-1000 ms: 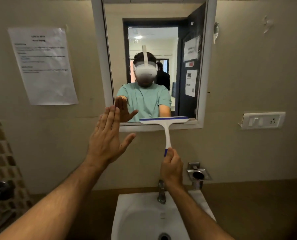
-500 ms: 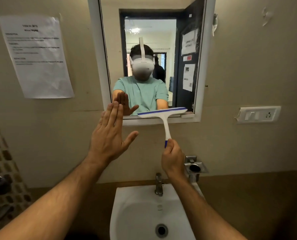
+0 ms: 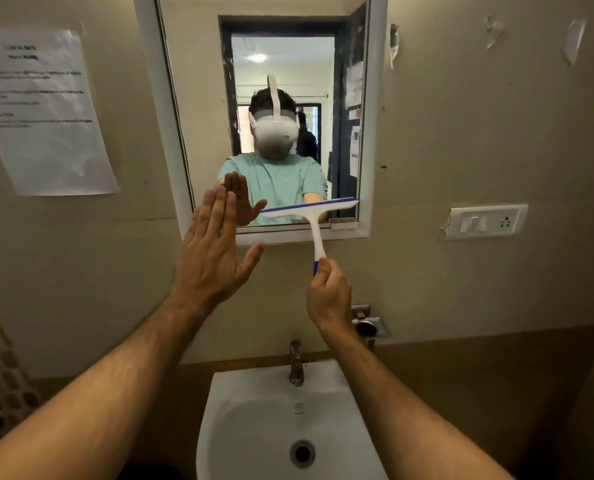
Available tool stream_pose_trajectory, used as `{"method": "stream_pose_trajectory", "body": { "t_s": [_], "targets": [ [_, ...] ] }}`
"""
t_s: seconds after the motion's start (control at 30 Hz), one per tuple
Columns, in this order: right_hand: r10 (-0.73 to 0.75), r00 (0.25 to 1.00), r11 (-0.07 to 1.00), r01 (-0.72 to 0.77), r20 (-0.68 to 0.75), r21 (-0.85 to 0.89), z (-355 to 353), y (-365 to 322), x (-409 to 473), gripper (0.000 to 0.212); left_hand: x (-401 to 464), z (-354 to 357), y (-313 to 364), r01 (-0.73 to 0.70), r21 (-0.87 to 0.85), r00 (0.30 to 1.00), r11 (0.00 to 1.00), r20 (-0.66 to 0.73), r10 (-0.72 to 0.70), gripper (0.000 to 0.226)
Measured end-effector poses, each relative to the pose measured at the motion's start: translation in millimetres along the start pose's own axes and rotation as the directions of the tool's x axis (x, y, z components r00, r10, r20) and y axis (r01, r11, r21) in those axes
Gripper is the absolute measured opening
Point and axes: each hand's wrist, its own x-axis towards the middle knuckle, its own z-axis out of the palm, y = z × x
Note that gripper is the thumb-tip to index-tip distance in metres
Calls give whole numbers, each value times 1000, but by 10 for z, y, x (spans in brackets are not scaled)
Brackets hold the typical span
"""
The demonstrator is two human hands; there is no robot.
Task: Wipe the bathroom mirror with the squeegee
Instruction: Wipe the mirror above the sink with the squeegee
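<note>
Squeegee [image 3: 310, 207], clamped by right hand [image 3: 328, 294], is now raised slightly off mirror [image 3: 198, 98] btm edge; left hand [image 3: 212, 258] kept flat, fingers apart; 1 stroke likely ending.

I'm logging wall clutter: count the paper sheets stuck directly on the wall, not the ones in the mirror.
1: the printed notice taped left of the mirror. Its left edge is cut off; more may lie outside the view.
</note>
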Motion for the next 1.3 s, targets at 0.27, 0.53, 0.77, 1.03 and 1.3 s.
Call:
{"method": "stream_pose_trajectory", "body": {
  "t_s": [0.27,0.53,0.77,1.03,1.3],
  "targets": [
    [-61,998,998,61,34,-7,17,-235,-14,33,-12,-34,-116,28,65,1000,998,5,-28,97],
    [23,999,1000,-23,-37,21,373,-351,-105,32,-128,-183,-498,46,73,999,996,13,-47,97],
    [-6,1000,1000,6,-18,15,669,-387,-387,31,-226,-210,-805,34,101,999,994,23,-36,95],
    [-63,997,998,64,-44,22,883,-763,-118,29,-208,-206,-970,64,75,998,995,1,-65,94],
    [1,1000,1000,-1,-9,11,983,-275,-553,29,-308,-103,-1100,112,82,994,990,9,-113,95]
  ]
}}
